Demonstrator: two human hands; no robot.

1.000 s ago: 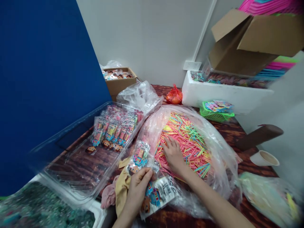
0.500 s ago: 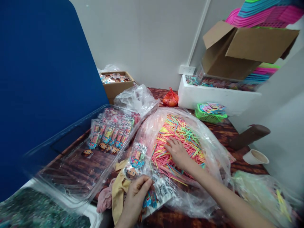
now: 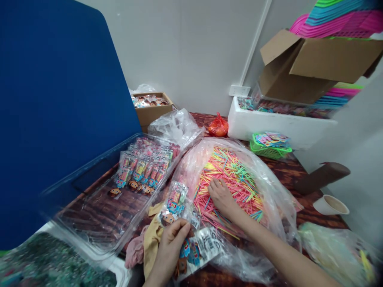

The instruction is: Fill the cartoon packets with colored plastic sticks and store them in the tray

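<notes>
In head view, pinches a printed packet [image 3: 206,245], near centre, with left hand [image 3: 172,243]; rests right hand [image 3: 222,199] on coloured sticks [image 3: 239,175] in a clear plastic bag [image 3: 278,203], cannot tell if gripping. Shows filled packets [image 3: 145,173] in clear tray [image 3: 101,213], left; cards [image 3: 273,139] in green basket [image 3: 271,152], far right.

We see pale grey walls [image 3: 203,48] (a white conduit [image 3: 255,44] runs down to a socket [image 3: 239,91]), a blue panel [image 3: 60,99] at left and a dark wood-grained worktop [image 3: 284,169]

Sticks [image 3: 239,187] lie in the bag [image 3: 279,217]; left, the tray [image 3: 98,217]; right, the cup [image 3: 321,205]; behind right, the basket [image 3: 271,152].
</notes>
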